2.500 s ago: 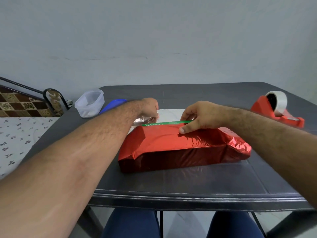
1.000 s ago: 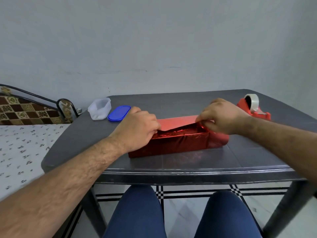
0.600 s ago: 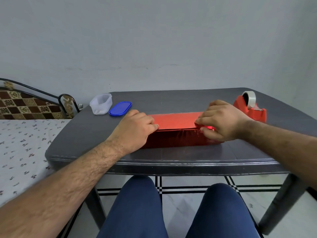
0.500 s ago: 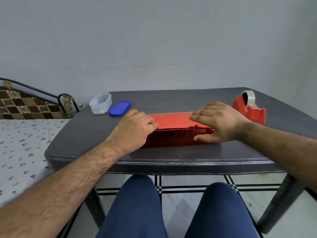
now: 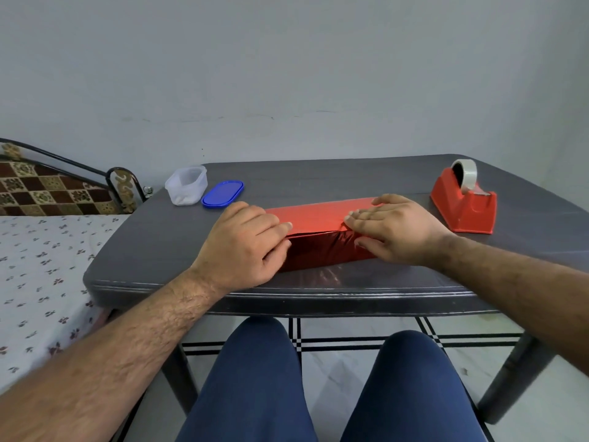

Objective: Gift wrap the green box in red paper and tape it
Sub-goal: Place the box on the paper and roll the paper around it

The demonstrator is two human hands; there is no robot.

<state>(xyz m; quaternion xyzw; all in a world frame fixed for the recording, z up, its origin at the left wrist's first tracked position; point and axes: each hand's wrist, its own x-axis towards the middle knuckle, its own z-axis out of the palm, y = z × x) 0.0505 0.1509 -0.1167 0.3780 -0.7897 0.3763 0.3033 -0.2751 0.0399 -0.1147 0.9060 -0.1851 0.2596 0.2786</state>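
The box lies near the front of the dark table (image 5: 159,244), fully covered in shiny red paper (image 5: 318,216); no green shows. My left hand (image 5: 242,247) rests on the box's left end, its fingers bent over the top front edge and pressing the paper down. My right hand (image 5: 392,231) lies flat on the right part of the top with fingers straight, thumb against the crinkled front face. A red tape dispenser (image 5: 465,202) with a roll of clear tape stands on the table to the right, beyond my right hand.
A clear plastic container (image 5: 186,186) and its blue lid (image 5: 223,193) sit at the table's back left. A bed with a patterned sheet (image 5: 41,260) adjoins the table on the left. My knees in blue trousers are below the table's front edge.
The far paper flap, lifted by both hands a second ago, now lies flat on the box's top. My right hand has let go of it and spread flat. The view pulled back from the table.
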